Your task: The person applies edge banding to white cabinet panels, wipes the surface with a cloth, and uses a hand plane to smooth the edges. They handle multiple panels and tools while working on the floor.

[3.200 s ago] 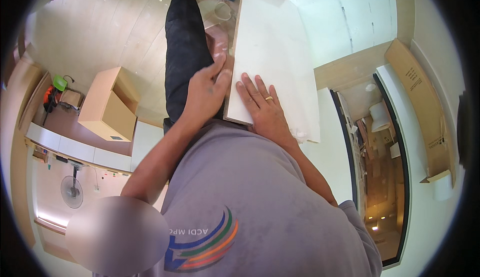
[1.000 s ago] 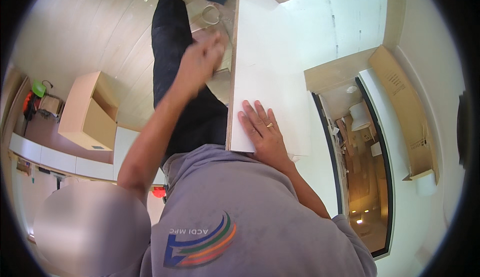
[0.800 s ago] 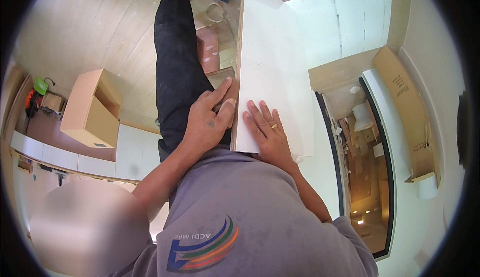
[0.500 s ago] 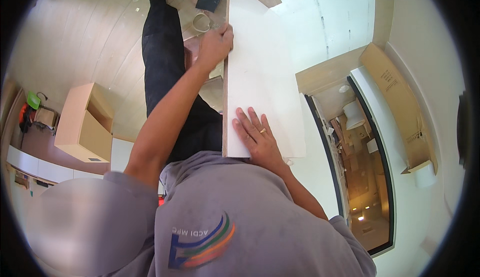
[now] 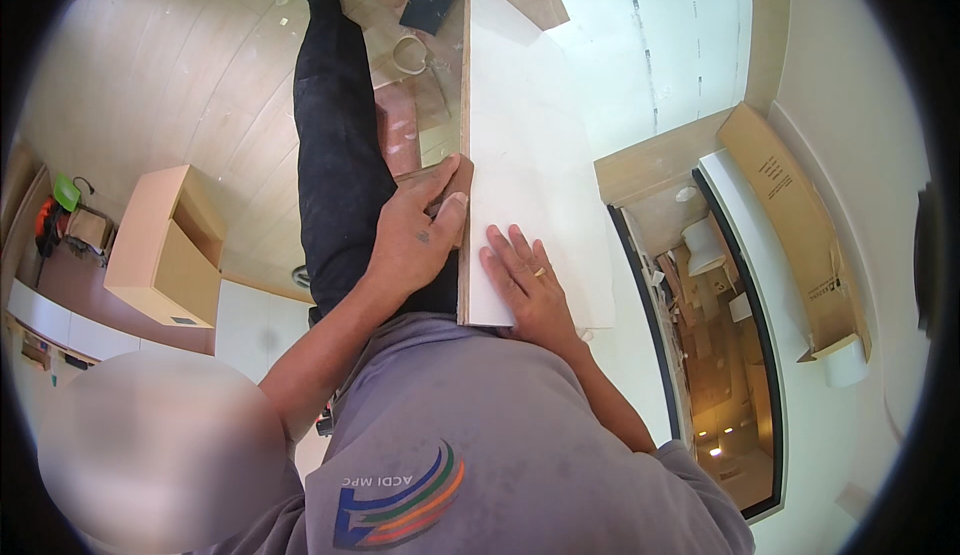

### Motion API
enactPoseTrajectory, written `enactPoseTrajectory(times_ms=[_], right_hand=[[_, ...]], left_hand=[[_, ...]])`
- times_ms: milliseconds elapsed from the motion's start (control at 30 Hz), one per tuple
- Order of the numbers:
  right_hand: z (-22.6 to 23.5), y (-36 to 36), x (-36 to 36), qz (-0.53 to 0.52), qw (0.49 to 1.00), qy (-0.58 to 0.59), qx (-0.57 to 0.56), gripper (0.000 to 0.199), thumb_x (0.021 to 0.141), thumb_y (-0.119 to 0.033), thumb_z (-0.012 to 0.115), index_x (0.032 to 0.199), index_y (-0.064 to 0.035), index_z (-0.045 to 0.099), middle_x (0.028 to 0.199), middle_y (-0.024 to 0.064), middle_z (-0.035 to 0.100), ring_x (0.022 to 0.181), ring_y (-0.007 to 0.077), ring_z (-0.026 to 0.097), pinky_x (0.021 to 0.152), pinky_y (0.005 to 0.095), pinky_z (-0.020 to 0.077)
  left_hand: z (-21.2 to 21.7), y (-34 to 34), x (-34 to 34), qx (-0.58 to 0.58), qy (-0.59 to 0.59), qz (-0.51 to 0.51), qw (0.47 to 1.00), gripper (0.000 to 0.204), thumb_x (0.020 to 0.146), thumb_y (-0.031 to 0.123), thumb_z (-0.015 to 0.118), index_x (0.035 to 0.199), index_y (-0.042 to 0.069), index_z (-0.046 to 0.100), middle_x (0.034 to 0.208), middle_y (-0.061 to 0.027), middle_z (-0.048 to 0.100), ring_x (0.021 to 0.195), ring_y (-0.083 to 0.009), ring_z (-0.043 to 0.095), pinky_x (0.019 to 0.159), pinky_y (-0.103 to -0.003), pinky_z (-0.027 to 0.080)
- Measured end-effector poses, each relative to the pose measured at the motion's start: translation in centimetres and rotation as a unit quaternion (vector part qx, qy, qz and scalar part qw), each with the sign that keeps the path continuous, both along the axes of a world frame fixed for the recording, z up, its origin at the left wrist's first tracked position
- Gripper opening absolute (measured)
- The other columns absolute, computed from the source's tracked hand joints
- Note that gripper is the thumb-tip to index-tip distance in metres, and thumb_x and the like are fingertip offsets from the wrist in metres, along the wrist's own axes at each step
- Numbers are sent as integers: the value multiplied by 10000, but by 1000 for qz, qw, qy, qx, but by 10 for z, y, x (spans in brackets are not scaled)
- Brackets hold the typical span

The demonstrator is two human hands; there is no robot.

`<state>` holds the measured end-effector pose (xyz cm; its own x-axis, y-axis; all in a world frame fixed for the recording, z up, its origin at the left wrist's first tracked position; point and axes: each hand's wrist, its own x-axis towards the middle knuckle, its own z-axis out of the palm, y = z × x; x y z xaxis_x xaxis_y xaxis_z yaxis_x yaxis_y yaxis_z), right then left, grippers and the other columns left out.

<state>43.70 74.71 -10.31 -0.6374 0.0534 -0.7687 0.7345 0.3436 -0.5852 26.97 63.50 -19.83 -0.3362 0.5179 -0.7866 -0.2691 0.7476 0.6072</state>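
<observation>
While the right hand (image 5: pixel 530 280) lies flat, fingers spread, on the white board (image 5: pixel 525 145), left hand (image 5: pixel 415 240) fingers clamp a block (image 5: pixel 455 195).

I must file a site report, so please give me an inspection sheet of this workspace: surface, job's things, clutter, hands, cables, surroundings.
Surface: wooden floor, dusty, with scraps.
Job's things: white board held on edge beside the person's dark trouser leg; small brown block against its left edge.
Clutter: tape roll, dark flat pad, clear plastic sheet on the floor.
Hands: left hand presses the block to the board's edge; right hand lies flat on the board's face, with a ring.
Cables: nothing seen.
Surroundings: open wooden box at left; cardboard carton at right; dark-framed doorway.
</observation>
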Motion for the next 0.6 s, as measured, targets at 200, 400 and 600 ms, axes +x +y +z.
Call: enactPoseTrajectory(times_ms=[200,400,600], right_hand=[[-8,-9,12,30,998,22,41,704,921,-286,646,1566,-94,439,1694,142,328,1547,444,307,1188,690,275],[-6,-2,8,42,998,25,27,566,964,-238,620,1498,-74,531,1660,147,396,1551,402,327,1222,639,259],[-12,-15,20,45,997,20,66,544,957,-242,629,1468,-67,561,1651,144,411,1547,399,338,1217,636,275]], left_hand=[[-146,42,11,-1,-4,-9,1000,438,986,313,552,1224,-16,716,904,-302,708,889,-373,727,792,-449,544],[-370,53,13,-43,106,18,993,404,955,343,575,1242,111,741,1039,-218,756,915,-394,727,799,-479,554],[-228,41,-22,-36,-76,10,996,519,985,339,631,1393,18,639,987,-140,751,844,-211,703,816,-321,542]])
